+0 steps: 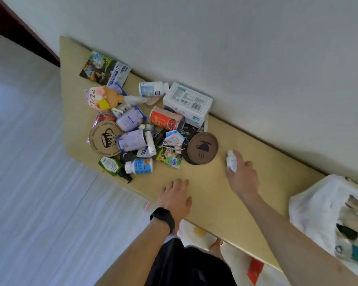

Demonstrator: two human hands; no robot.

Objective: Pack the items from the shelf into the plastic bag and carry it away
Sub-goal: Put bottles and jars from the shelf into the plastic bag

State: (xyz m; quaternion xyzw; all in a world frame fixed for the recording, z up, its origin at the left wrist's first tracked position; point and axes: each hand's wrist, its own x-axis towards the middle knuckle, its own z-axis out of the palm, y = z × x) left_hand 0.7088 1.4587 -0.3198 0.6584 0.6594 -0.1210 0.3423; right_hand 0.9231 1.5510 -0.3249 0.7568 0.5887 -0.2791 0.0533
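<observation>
We see the small white bottle [231, 159] gripped by the fingers of the right hand [243, 178], at the bare part of the wooden shelf [207, 182] just right of the brown coaster [203, 148]. Its long axis runs away from the person, with the cap toward the wall. The left hand [177, 198] lies flat with straight fingers on the shelf and holds nothing, and in the white plastic bag [314, 205] at the far right a dark object and a teal one show.

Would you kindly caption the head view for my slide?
The right hand grips a small white bottle at the wooden shelf, left hand open beside it, plastic bag waiting nearby.
</observation>
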